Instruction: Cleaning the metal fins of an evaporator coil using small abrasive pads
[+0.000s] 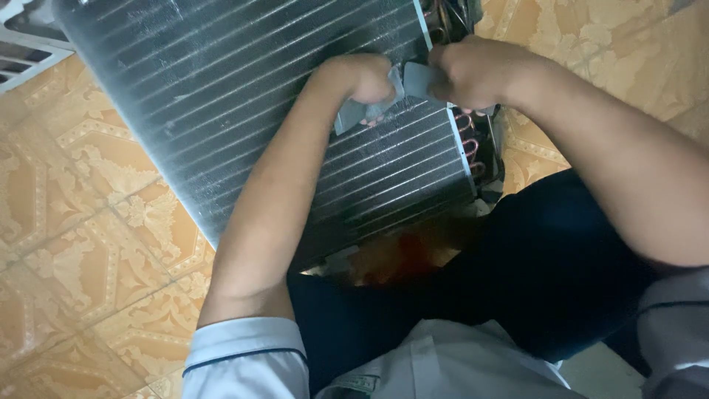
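An orange-and-cream patterned tile floor [81, 244] fills the background, and on it a large finned silver-grey metal coil block [244, 96] is laid, its long axis running from upper left to lower right, fin rows slanting the same way. At the block's right end bent copper tube loops [467, 140] are seen, partly hidden. A small grey strip of tape or thin sheet [384, 100] is held over the coil face near that right end, its length running roughly left to right between both hands. The left hand [365, 77] is closed on the strip's left part, fingers curled tight; the right hand [469, 74] is clenched on the right part, pinching it. Both hands are touching the strip, almost knuckle to knuckle, neither clearly nearer. A white grille corner [22, 44] is glimpsed at top left. No readable labels or packages are made out. Dark trousers [532, 281] and pale blue short sleeves [244, 355] are seen below.
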